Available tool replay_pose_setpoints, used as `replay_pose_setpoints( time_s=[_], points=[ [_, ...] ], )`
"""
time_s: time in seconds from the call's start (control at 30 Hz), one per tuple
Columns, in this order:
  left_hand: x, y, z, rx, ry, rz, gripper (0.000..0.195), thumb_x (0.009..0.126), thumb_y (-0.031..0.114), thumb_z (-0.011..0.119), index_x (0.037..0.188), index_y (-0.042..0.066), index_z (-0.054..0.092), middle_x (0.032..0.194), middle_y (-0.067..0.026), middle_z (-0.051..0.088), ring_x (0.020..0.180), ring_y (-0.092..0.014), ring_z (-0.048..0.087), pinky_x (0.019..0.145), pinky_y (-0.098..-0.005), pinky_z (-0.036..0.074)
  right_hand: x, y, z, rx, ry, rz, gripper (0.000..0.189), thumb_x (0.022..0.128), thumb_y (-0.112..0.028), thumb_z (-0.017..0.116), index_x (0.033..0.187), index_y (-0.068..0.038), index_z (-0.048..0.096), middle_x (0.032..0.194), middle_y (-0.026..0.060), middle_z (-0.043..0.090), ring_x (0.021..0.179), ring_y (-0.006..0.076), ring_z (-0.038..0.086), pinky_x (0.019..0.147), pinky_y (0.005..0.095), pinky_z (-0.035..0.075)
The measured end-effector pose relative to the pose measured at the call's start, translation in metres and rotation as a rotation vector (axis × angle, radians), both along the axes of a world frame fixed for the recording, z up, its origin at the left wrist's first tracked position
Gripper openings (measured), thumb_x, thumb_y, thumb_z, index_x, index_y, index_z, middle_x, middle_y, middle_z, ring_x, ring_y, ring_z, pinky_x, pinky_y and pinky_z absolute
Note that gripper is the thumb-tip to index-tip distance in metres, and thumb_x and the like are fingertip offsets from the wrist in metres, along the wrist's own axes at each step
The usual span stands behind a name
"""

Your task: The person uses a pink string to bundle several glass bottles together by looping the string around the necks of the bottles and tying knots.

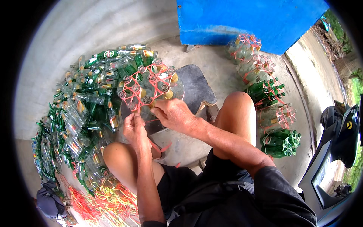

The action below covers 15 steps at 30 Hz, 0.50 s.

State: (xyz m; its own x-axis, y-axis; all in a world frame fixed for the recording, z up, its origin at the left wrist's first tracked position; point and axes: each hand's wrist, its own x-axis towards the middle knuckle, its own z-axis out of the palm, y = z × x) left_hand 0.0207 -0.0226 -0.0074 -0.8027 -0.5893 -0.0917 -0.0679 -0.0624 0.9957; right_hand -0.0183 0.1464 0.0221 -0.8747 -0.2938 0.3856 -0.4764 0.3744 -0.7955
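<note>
A bundle of clear glass bottles stands upright before me, its necks laced together with pink plastic strap. My left hand pinches the strap between thumb and fingers at the near left edge of the bundle. Just right of it, my right hand reaches to the bundle's near side with its fingers curled; what its fingertips hold is hidden. A loose end of pink strap hangs below, between my knees. Part of a dark flat slab shows beside and under the bundle.
Green and clear bottles lie in a large heap at left. Red and yellow straps are piled at lower left. Several tied bottle bundles stand in a row at right, near a motorbike. A blue panel stands at the back.
</note>
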Motion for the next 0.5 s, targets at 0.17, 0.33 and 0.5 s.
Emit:
replay_pose_setpoints(
  time_s=[0.17, 0.33, 0.5],
  points=[
    [0.011, -0.003, 0.004, 0.131, -0.067, -0.023, 0.013, 0.106, 0.015, 0.068, 0.108, 0.002, 0.068, 0.075, 0.0030, 0.057, 0.054, 0.000, 0.040, 0.046, -0.0201, 0.027, 0.003, -0.032, -0.019, 0.080, -0.195, 0.068, 0.034, 0.100, -0.031, 0.067, 0.090, 0.001, 0.069, 0.079, 0.0267, 0.071, 0.080, 0.0477, 0.072, 0.072, 0.0556, 0.058],
    [0.027, 0.006, 0.003, 0.207, -0.053, -0.026, 0.011, 0.106, 0.014, 0.067, 0.107, 0.003, 0.068, 0.077, 0.0038, 0.057, 0.053, 0.001, 0.038, 0.045, -0.0196, 0.025, 0.003, -0.052, -0.027, -0.087, -0.307, 0.092, 0.030, 0.102, -0.024, 0.068, 0.086, 0.002, 0.069, 0.074, 0.0239, 0.069, 0.072, 0.0434, 0.071, 0.067, 0.0510, 0.057],
    [0.035, 0.005, 0.001, 0.233, -0.053, -0.088, 0.010, 0.106, 0.012, 0.065, 0.108, 0.002, 0.069, 0.078, 0.0032, 0.058, 0.056, 0.000, 0.040, 0.047, -0.0200, 0.027, -0.001, -0.061, -0.032, -0.150, -0.246, 0.039, 0.018, 0.099, -0.014, 0.069, 0.089, 0.001, 0.070, 0.077, 0.0222, 0.070, 0.070, 0.0400, 0.072, 0.066, 0.0470, 0.057]
  ],
)
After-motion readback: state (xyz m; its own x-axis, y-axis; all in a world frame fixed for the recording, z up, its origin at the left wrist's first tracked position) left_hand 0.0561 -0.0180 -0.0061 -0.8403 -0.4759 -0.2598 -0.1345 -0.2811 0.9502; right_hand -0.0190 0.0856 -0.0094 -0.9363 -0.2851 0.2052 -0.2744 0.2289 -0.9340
